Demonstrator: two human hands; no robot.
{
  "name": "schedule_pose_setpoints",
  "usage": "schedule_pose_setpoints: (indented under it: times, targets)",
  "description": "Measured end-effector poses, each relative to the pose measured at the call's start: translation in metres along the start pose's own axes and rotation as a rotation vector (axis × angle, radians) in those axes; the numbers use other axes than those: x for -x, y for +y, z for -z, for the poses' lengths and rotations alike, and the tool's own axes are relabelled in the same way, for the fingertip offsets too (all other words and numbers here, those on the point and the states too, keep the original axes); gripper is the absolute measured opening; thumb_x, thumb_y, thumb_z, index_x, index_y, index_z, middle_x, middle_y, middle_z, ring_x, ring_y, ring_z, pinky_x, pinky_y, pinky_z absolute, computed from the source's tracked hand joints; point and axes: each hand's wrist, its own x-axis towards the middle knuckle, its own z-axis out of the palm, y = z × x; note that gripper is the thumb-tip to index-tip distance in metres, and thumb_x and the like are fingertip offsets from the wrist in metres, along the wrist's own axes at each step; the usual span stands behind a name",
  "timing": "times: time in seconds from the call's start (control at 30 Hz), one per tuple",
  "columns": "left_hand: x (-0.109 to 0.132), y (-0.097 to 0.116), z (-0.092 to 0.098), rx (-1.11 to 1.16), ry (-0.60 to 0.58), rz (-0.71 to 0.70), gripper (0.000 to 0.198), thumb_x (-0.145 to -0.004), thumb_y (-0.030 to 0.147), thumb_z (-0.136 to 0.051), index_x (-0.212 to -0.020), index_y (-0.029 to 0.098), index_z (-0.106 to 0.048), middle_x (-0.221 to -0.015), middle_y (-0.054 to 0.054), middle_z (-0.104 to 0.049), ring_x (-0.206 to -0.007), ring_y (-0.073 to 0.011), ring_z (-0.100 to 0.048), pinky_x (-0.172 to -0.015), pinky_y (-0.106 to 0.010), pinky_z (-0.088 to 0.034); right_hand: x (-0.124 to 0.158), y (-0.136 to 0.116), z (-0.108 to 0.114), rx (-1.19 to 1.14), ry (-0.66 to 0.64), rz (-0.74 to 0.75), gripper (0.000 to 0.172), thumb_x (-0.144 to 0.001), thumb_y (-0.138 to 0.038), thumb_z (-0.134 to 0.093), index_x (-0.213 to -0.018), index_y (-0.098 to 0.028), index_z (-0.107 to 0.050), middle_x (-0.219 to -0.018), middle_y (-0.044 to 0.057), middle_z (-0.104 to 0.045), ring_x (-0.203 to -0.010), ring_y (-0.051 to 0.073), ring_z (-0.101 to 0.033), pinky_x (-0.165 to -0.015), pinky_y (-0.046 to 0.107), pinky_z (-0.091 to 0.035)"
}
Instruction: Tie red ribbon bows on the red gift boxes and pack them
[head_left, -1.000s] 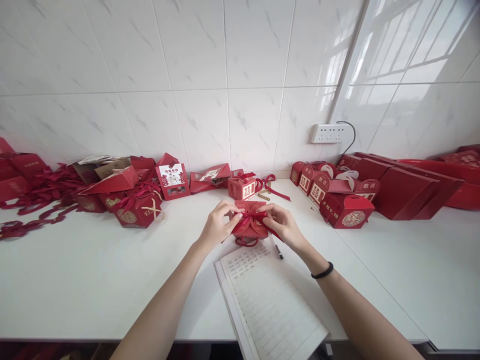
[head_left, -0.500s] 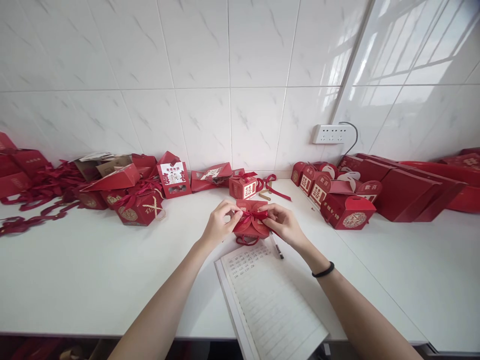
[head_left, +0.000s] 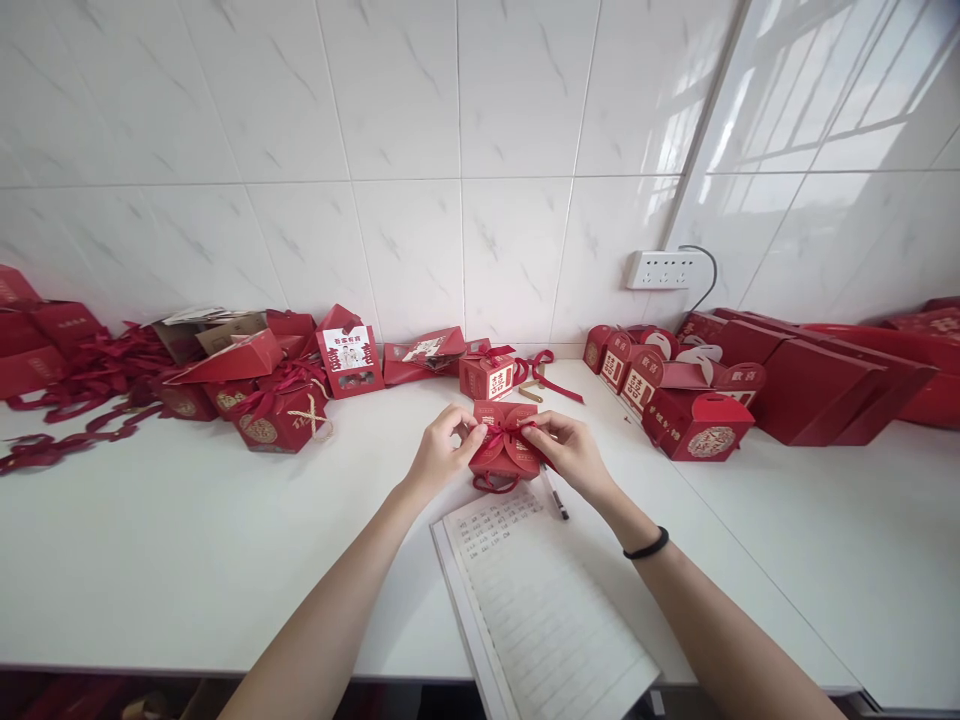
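Our left hand (head_left: 442,452) and right hand (head_left: 564,447) each pinch the ribbon (head_left: 504,433) atop a small red box (head_left: 501,455) on the white desk (head_left: 187,560). A lined notebook (head_left: 547,610) lies just below it, with a pen (head_left: 553,495) beside and red boxes (head_left: 675,400) behind.

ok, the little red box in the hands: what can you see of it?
The box is small, red and card-like, with gold print and rounded top flaps folded shut. A dark red ribbon crosses its top, and a loop lies at its front edge. It seems to rest upright on the white counter, just beyond the notebook. The left hand and right hand flank it, fingers pinching the ribbon on top.
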Motion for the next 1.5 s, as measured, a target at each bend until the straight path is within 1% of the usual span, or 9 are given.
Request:
schedule_pose_setpoints:
  times: [0.2, 0.4, 0.53, 0.7, 0.9, 1.03, 1.17, 1.37, 1.5]
  targets:
    - [0.002, 0.005, -0.001, 0.048, -0.038, 0.085, 0.022, -0.081, 0.031, -0.05, -0.065, 0.019, -0.042, -0.061, 0.004, -0.044, -0.053, -0.0081, -0.041, -0.051, -0.02, -0.034, 0.002, -0.004, -0.007, -0.002, 0.121, -0.092, 0.033, -0.068, -0.048, -0.067, -0.065, -0.018, -0.053, -0.058, -0.001, -0.054, -0.051, 0.011, -0.045, -0.047, 0.024, -0.034]
    - [0.001, 0.008, -0.003, 0.081, -0.045, 0.127, 0.024, -0.079, 0.032, -0.049, -0.061, 0.019, -0.04, -0.058, 0.005, -0.041, -0.052, -0.0079, -0.035, -0.051, -0.021, -0.032, 0.002, -0.006, -0.009, -0.038, 0.152, -0.134, 0.029, -0.067, -0.038, -0.064, -0.06, -0.019, -0.044, -0.054, -0.004, -0.046, -0.049, 0.01, -0.039, -0.046, 0.022, -0.029]
    - [0.001, 0.007, -0.005, 0.116, -0.043, 0.197, 0.025, -0.078, 0.035, -0.05, -0.061, 0.019, -0.041, -0.056, 0.006, -0.038, -0.051, -0.0079, -0.034, -0.05, -0.021, -0.029, 0.001, -0.006, -0.009, -0.136, 0.195, -0.172, 0.027, -0.063, -0.034, -0.065, -0.057, -0.019, -0.044, -0.053, -0.005, -0.044, -0.051, 0.01, -0.038, -0.048, 0.021, -0.029]
    - [0.001, 0.006, -0.007, 0.125, -0.039, 0.265, 0.025, -0.077, 0.037, -0.05, -0.061, 0.019, -0.041, -0.054, 0.006, -0.036, -0.051, -0.0083, -0.033, -0.05, -0.021, -0.028, 0.001, -0.008, -0.01, -0.348, 0.186, -0.272, 0.03, -0.057, -0.031, -0.069, -0.05, -0.017, -0.043, -0.072, 0.0, -0.058, -0.062, 0.012, -0.048, -0.055, 0.022, -0.038]
    - [0.0, 0.006, -0.008, 0.11, -0.023, 0.226, 0.024, -0.075, 0.033, -0.048, -0.059, 0.019, -0.037, -0.053, 0.006, -0.034, -0.05, -0.0082, -0.031, -0.049, -0.021, -0.028, 0.0, -0.007, -0.01, -0.428, 0.145, -0.392, 0.023, -0.053, -0.029, -0.069, -0.07, -0.016, -0.06, -0.076, 0.003, -0.061, -0.074, 0.018, -0.056, -0.067, 0.028, -0.045]
    - [0.001, 0.006, -0.007, 0.115, -0.032, 0.215, 0.023, -0.076, 0.033, -0.049, -0.06, 0.019, -0.038, -0.053, 0.006, -0.036, -0.05, -0.0079, -0.032, -0.05, -0.021, -0.029, 0.001, -0.004, -0.008, -0.139, 0.171, -0.189, 0.026, -0.06, -0.038, -0.066, -0.058, -0.018, -0.049, -0.086, 0.005, -0.057, -0.085, 0.022, -0.054, -0.069, 0.031, -0.046]
    - [0.002, 0.007, -0.005, 0.132, -0.033, 0.211, 0.024, -0.075, 0.034, -0.05, -0.06, 0.019, -0.039, -0.054, 0.006, -0.037, -0.05, -0.0079, -0.033, -0.049, -0.021, -0.029, 0.005, -0.001, -0.007, 0.244, 0.171, 0.032, 0.027, -0.07, -0.045, -0.062, -0.066, -0.021, -0.053, -0.093, 0.006, -0.052, -0.101, 0.025, -0.049, -0.085, 0.04, -0.044]
    - [0.002, 0.008, -0.005, 0.132, -0.057, 0.185, 0.026, -0.077, 0.035, -0.05, -0.06, 0.019, -0.039, -0.056, 0.005, -0.039, -0.051, -0.0079, -0.035, -0.051, -0.021, -0.031, 0.004, 0.006, -0.008, 0.274, 0.201, 0.087, 0.037, -0.075, -0.055, -0.061, -0.065, -0.02, -0.055, -0.099, 0.01, -0.05, -0.106, 0.027, -0.048, -0.076, 0.038, -0.049]
    - [0.003, 0.007, -0.006, 0.115, -0.068, 0.176, 0.026, -0.079, 0.037, -0.05, -0.062, 0.019, -0.039, -0.058, 0.005, -0.042, -0.053, -0.0083, -0.037, -0.052, -0.022, -0.032, 0.003, 0.005, -0.008, 0.234, 0.224, 0.167, 0.035, -0.078, -0.052, -0.06, -0.064, -0.02, -0.054, -0.117, 0.01, -0.05, -0.119, 0.026, -0.044, -0.095, 0.041, -0.041]
